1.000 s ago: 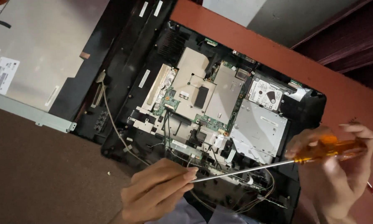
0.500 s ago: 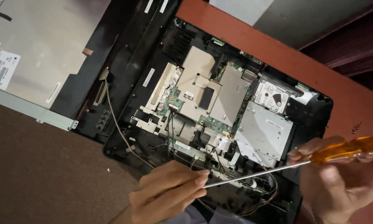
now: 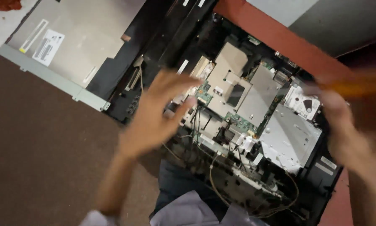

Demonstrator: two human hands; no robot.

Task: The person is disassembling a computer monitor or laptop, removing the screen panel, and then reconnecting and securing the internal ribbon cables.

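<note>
While the opened computer chassis (image 3: 255, 125) lies flat with its cover off | boards and shields are left mounted | left hand (image 3: 158, 113) is spread empty above it | orange-handled screwdriver (image 3: 359, 86) is gripped by right hand (image 3: 347, 129), blurred.

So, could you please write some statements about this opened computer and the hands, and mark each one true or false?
1. The right hand holds a screwdriver with an orange handle. True, though the handle is blurred.
2. The left hand grips a pair of pliers. False: it is open and holds nothing, with fingers spread over the left part of the circuit board.
3. A silver metal drive sits in the right part of the black case. True.
4. The grey metal panel lies on top of the circuit board. False: it lies apart, to the upper left of the case.
5. Thin wires run along the lower part of the case. True.
</note>
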